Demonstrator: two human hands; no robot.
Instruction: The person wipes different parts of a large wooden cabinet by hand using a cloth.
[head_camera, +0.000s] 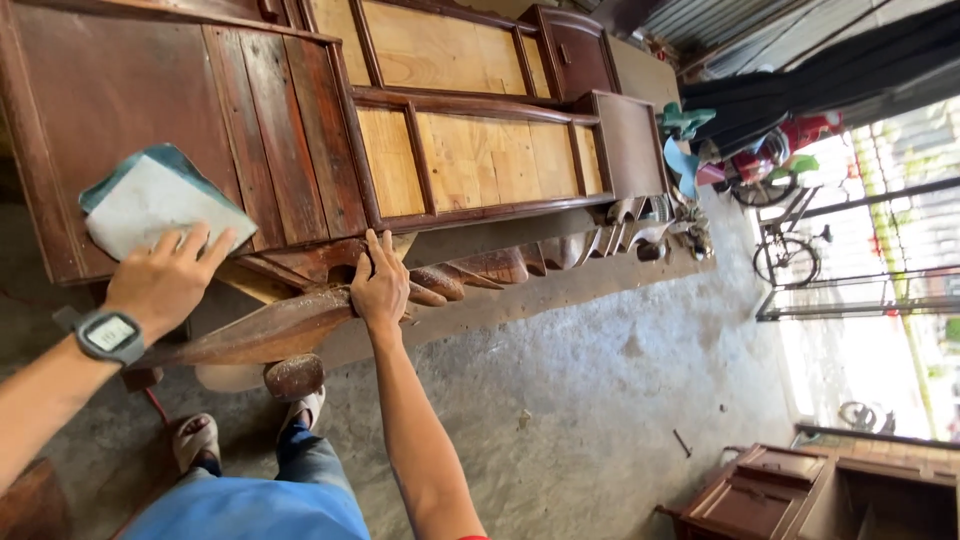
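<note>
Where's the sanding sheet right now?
Head view, upper left: the sanding sheet lies flat on the dark wooden cabinet panel, pressed under the left hand.

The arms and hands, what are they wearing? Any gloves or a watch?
No gloves: both the left hand and the right hand are bare, and both forearms are bare, with no sleeves in view. The left wrist wears a dark digital watch with a squarish pale screen and a dark strap. The right wrist has nothing on it. No rings can be made out.
</note>
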